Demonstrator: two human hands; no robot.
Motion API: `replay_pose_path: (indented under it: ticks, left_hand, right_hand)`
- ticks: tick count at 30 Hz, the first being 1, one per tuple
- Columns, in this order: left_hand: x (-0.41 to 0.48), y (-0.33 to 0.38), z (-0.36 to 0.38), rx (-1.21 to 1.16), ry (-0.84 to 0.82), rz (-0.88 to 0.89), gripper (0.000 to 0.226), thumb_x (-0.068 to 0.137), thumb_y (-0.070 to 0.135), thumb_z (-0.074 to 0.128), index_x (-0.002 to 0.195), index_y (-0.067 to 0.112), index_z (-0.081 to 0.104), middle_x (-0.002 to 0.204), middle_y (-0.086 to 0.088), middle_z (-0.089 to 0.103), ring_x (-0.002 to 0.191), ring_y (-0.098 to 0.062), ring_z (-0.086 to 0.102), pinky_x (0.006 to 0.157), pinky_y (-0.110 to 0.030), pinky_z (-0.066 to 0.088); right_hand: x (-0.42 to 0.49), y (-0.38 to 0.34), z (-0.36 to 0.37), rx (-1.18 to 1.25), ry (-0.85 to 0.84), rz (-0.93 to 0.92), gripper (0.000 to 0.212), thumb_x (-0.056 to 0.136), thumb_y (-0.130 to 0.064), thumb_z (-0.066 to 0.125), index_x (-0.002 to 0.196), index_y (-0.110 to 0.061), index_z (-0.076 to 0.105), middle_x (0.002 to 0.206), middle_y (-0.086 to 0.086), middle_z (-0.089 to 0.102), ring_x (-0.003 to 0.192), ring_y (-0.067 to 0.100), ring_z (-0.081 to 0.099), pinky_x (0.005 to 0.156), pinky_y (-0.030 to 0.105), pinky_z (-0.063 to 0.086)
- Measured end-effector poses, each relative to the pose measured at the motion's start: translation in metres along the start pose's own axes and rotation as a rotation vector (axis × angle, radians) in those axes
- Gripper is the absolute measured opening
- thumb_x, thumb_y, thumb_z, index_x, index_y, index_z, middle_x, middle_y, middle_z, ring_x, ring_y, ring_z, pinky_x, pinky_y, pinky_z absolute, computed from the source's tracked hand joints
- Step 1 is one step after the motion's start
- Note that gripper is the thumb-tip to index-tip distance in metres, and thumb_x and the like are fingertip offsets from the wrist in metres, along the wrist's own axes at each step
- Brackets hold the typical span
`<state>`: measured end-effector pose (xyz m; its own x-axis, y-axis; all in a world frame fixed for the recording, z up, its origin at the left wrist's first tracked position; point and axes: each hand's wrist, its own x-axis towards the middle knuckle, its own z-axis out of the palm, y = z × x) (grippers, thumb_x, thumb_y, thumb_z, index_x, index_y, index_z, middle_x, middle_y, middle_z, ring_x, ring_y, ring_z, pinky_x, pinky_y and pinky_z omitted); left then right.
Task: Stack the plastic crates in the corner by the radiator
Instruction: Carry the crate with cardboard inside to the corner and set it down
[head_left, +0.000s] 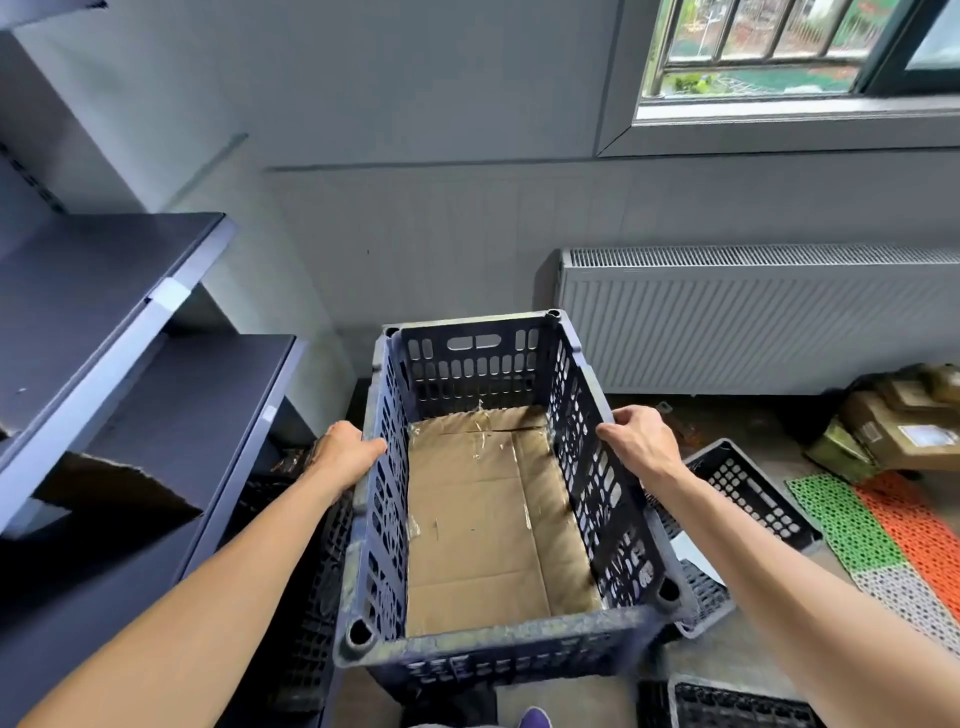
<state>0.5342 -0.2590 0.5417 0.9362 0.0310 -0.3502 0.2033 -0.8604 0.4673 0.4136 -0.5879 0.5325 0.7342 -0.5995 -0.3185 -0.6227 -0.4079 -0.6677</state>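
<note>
A dark blue perforated plastic crate (483, 649) fills the middle of the view, with a taped sheet of cardboard (483, 525) lying flat on its bottom. My left hand (345, 449) grips the crate's left rim. My right hand (641, 434) grips its right rim. The crate is held in front of the corner, just left of the white radiator (753, 322). Another dark crate (748, 493) lies on the floor to the right, partly hidden by the held one and my right arm. More dark crates sit low on the left (317, 571) and at the bottom right (737, 706).
Dark metal shelving (104, 312) stands along the left wall, with a torn cardboard piece (114, 491) on a lower shelf. Cardboard boxes (904, 421) and green, orange and white floor mats (893, 530) lie at the right. A window (779, 52) is above the radiator.
</note>
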Motion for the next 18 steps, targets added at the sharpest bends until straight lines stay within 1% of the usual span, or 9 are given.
replay_pose_path:
  ticks: [2, 5, 8, 11, 14, 16, 18]
  left_hand:
    - [0.019, 0.009, 0.000, 0.008, -0.008, 0.005, 0.044, 0.085, 0.024, 0.064, 0.055, 0.018, 0.033, 0.051, 0.002, 0.032, 0.045, -0.018, 0.032, 0.046, -0.027, 0.020]
    - [0.057, 0.019, 0.002, 0.017, -0.020, 0.013, 0.043, 0.085, 0.024, 0.063, 0.056, 0.017, 0.032, 0.051, 0.000, 0.030, 0.045, -0.019, 0.030, 0.048, -0.028, 0.020]
    - [0.097, 0.030, 0.000, 0.011, -0.047, 0.025, 0.044, 0.084, 0.024, 0.064, 0.056, 0.016, 0.032, 0.051, 0.000, 0.028, 0.045, -0.019, 0.029, 0.048, -0.028, 0.020]
    - [0.133, 0.038, -0.003, 0.009, -0.084, 0.028, 0.043, 0.084, 0.025, 0.064, 0.055, 0.016, 0.033, 0.052, 0.000, 0.031, 0.046, -0.019, 0.032, 0.049, -0.028, 0.023]
    - [0.162, 0.045, -0.013, 0.005, -0.084, 0.011, 0.043, 0.086, 0.028, 0.063, 0.056, 0.015, 0.035, 0.053, -0.001, 0.034, 0.047, -0.019, 0.034, 0.049, -0.028, 0.024]
    - [0.179, 0.047, -0.020, 0.016, -0.090, 0.002, 0.043, 0.087, 0.027, 0.062, 0.057, 0.015, 0.034, 0.054, -0.001, 0.032, 0.047, -0.019, 0.033, 0.049, -0.029, 0.023]
    - [0.196, 0.048, -0.028, 0.008, -0.077, -0.021, 0.041, 0.087, 0.026, 0.061, 0.058, 0.016, 0.034, 0.052, 0.000, 0.032, 0.046, -0.020, 0.033, 0.048, -0.027, 0.024]
  right_hand:
    - [0.017, -0.007, 0.001, -0.004, -0.004, 0.011, 0.021, 0.075, -0.025, 0.061, 0.090, -0.018, 0.074, 0.078, 0.002, 0.074, 0.075, 0.020, 0.069, 0.073, 0.033, 0.056]
    - [0.042, -0.021, 0.003, -0.024, -0.012, 0.023, 0.020, 0.077, -0.025, 0.059, 0.087, -0.016, 0.074, 0.074, 0.001, 0.073, 0.070, 0.016, 0.068, 0.070, 0.032, 0.056]
    - [0.070, -0.039, 0.008, -0.043, -0.024, 0.042, 0.019, 0.079, -0.025, 0.059, 0.086, -0.016, 0.074, 0.074, 0.000, 0.072, 0.068, 0.014, 0.067, 0.062, 0.027, 0.052]
    - [0.097, -0.058, 0.014, -0.069, -0.035, 0.053, 0.022, 0.080, -0.027, 0.057, 0.086, -0.015, 0.074, 0.074, 0.002, 0.073, 0.069, 0.017, 0.069, 0.064, 0.030, 0.053]
    - [0.124, -0.081, 0.025, -0.071, -0.035, 0.056, 0.023, 0.079, -0.027, 0.057, 0.087, -0.016, 0.074, 0.075, 0.002, 0.074, 0.069, 0.017, 0.070, 0.060, 0.030, 0.054]
    - [0.141, -0.097, 0.031, -0.051, -0.044, 0.053, 0.025, 0.074, -0.029, 0.056, 0.085, -0.017, 0.075, 0.073, 0.001, 0.075, 0.070, 0.019, 0.071, 0.066, 0.036, 0.060]
    - [0.160, -0.113, 0.039, -0.068, -0.064, 0.036, 0.024, 0.073, -0.028, 0.055, 0.081, -0.016, 0.074, 0.073, 0.001, 0.074, 0.073, 0.021, 0.071, 0.073, 0.040, 0.061]
